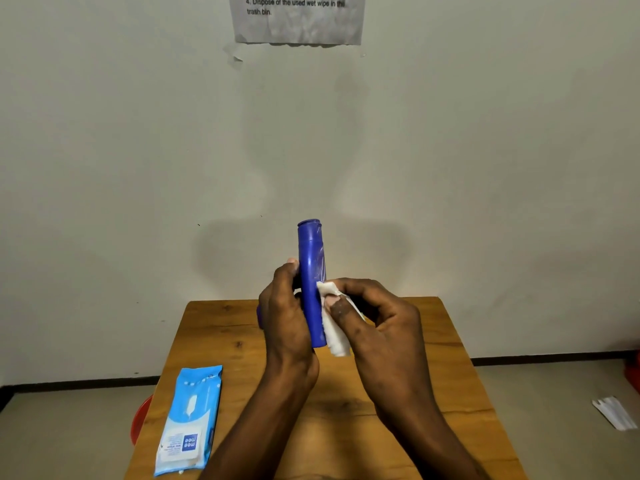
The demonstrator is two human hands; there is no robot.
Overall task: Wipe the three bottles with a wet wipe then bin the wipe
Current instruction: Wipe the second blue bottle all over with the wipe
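Blue plastic catches the eye first: a tall blue bottle (311,282) is held upright above the wooden table (433,358), cap end up. The left hand (285,317) wraps round its left side, thumb tip showing beside the bottle. The right hand (377,320) pinches a white wet wipe (334,327) and presses it against the bottle's right side, low down. A light blue pack of wet wipes (188,420) lies flat on the table's near left part, with something red (140,420) just past that edge. A printed sheet (298,19) hangs on the wall.
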